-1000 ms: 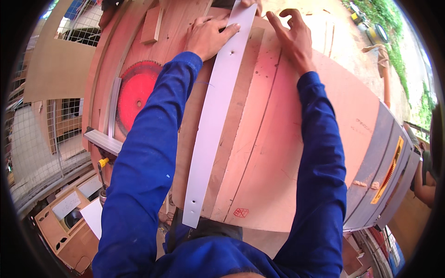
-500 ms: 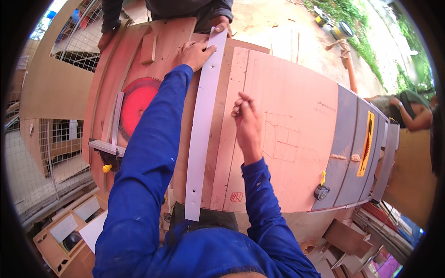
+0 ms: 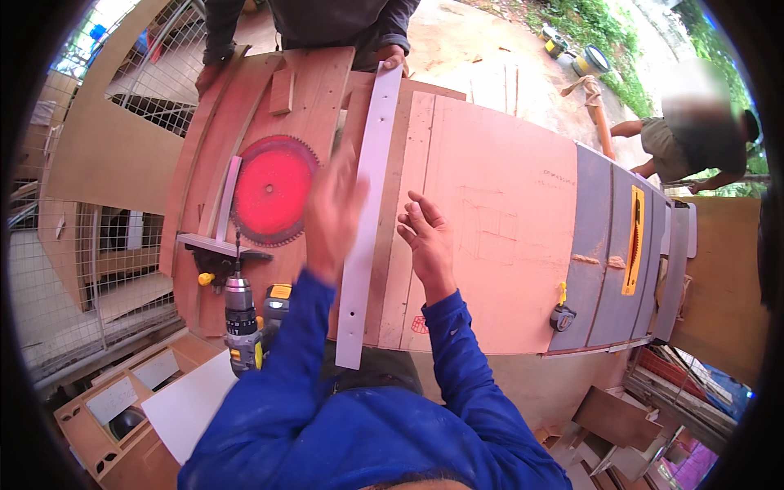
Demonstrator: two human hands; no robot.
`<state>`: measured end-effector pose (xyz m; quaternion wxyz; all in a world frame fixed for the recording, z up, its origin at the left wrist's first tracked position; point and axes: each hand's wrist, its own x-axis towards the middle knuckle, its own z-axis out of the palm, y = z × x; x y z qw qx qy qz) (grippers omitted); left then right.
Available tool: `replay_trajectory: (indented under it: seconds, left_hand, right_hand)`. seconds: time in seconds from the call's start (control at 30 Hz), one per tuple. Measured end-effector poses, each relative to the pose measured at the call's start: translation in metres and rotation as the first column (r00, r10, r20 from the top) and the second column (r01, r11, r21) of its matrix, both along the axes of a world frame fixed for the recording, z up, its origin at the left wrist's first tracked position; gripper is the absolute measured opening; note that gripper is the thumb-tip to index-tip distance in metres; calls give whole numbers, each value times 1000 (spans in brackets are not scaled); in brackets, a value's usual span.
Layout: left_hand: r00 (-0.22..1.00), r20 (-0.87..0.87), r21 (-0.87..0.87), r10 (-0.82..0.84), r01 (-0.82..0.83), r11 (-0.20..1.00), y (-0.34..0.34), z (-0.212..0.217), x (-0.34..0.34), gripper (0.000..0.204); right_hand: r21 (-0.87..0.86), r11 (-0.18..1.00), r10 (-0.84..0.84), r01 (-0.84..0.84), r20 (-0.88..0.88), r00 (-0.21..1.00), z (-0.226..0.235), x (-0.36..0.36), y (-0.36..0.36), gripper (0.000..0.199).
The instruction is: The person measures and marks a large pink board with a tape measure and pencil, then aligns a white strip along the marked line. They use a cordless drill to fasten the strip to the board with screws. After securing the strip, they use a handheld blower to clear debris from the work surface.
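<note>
A long white strip point(image 3: 369, 204) with small holes lies lengthwise on a reddish plywood workbench point(image 3: 498, 245). My left hand point(image 3: 333, 208) is blurred just left of the strip, fingers apart, holding nothing. My right hand point(image 3: 426, 238) hovers right of the strip over the plywood, fingers loosely spread and empty. Another person's hand point(image 3: 393, 58) rests at the strip's far end.
A red circular saw blade point(image 3: 273, 190) lies left of the strip. A cordless drill point(image 3: 241, 322) stands at the bench's near left edge. A tape measure point(image 3: 562, 317) and a yellow level point(image 3: 634, 238) sit at right. A second person point(image 3: 690, 135) crouches far right.
My left hand has come back from the strip's far end toward me. My right hand stays beside the strip. The view has tilted down, showing the drill.
</note>
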<state>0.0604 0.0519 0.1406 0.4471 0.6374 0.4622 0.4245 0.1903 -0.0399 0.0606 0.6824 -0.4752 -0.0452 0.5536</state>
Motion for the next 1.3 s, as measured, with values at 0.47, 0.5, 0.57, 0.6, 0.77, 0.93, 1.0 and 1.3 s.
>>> replay_trajectory:
  seconds: [0.47, 0.5, 0.57, 0.6, 0.77, 0.93, 1.0, 1.3]
  left_hand:
    - [742, -574, -639, -346, -142, 756, -186, 38, -243, 60]
    - [793, -597, -463, -121, -218, 859, -185, 25, -246, 64]
    - [916, -399, -160, -23, -45, 986, -171, -6, -238, 70]
    - [936, -351, -110, 3, -44, 993, -160, -15, -234, 73]
    - [998, 2, 16, 59, -59, 998, -120, -15, -200, 68]
    - [995, -91, -129, 34, -46, 991, -86, 19, -175, 72]
    - [989, -114, -163, -90, 71, 984, -73, 35, -172, 75]
    - [880, -378, -248, -289, 205, 947, -17, 77, -125, 73]
  right_hand:
    - [45, 995, 91, -84, -193, 977, -6, -45, 15, 29]
    - [40, 994, 109, -103, -237, 965, -4, -48, 18, 28]
    - [32, 992, 126, -122, -304, 944, -1, -54, 24, 26]
    - [59, 990, 143, -131, -319, 937, 0, -57, 27, 25]
    - [124, 976, 218, -181, -477, 852, 0, -69, 40, 21]
    - [85, 990, 142, -113, -641, 754, -1, -74, 62, 17]
    - [157, 985, 158, -70, -664, 731, -3, -73, 72, 17]
    - [316, 926, 179, 206, -850, 495, -18, -54, 99, 18]
